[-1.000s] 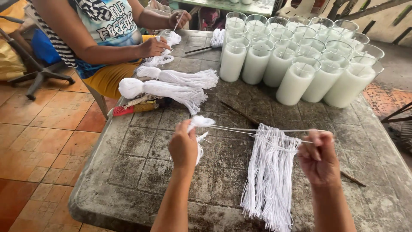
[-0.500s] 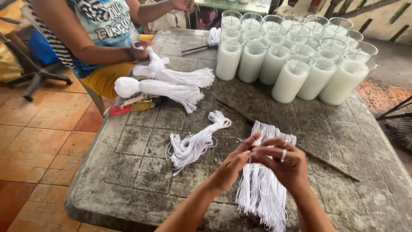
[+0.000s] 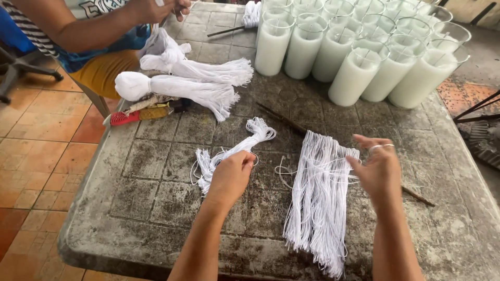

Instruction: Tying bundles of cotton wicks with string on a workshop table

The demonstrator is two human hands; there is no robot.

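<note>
— Two hands have split apart since half a second back, when they met over the flat sheet of cut strings (image 3: 317,198) on the counter (image 3: 130,208).
— And now?
— Largest first: that sheet lies between the hands. The left hand (image 3: 229,174) has gone to the loose string bundle (image 3: 229,153), fingers curled around its near end. The right hand (image 3: 377,169) hovers at the sheet's far edge, fingers half spread, pinching a single string (image 3: 291,169), I think.
— Meaning?
— Probably one strand laid down and the next being fetched.
</note>
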